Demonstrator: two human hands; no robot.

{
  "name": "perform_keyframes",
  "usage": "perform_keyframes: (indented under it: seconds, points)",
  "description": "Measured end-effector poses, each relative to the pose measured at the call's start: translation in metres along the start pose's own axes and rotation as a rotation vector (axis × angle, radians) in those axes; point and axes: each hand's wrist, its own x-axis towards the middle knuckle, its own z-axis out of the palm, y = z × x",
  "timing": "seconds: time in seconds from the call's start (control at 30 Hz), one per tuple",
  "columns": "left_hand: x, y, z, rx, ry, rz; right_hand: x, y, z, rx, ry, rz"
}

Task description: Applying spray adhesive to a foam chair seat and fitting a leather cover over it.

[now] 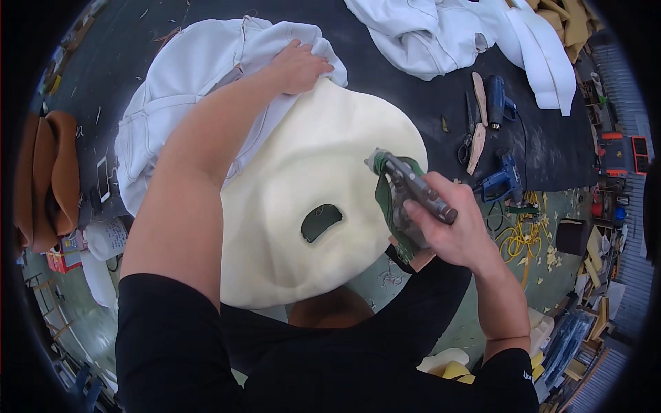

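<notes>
A large cream foam cushion (275,206) with a curved slot cut through it lies in front of me, over my lap and the table edge. A white stitched cover (186,69) is folded back over its upper left part. My left hand (301,67) reaches across and grips the cover's folded edge at the top of the foam. My right hand (451,220) is wrapped round a spray gun (420,186) with a green, stained body, held over the foam's right side. Its nozzle points up and left above the foam; whether any spray comes out cannot be seen.
On the dark table (385,103) are more white covers (427,34), a blue heat gun (497,100), a second blue tool (502,177) and scissors (467,141). A phone (103,179) and brown cushions (55,179) are at left. A yellow hose (523,237) and foam scraps litter the floor.
</notes>
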Motion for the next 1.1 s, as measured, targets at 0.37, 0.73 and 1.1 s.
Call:
perform_keyframes:
  seconds: [0.37, 0.73, 1.1]
  points:
    - [0.003, 0.003, -0.007, 0.003, -0.094, -0.010, -0.018, 0.010, -0.003, -0.030, -0.050, -0.062]
    - [-0.004, 0.012, -0.026, 0.042, -0.147, -0.003, -0.037, 0.031, -0.003, -0.005, 0.002, -0.124]
    - [-0.137, 0.021, -0.066, -0.204, 0.384, -0.159, -0.189, 0.124, -0.080, 0.335, 0.811, 0.017]
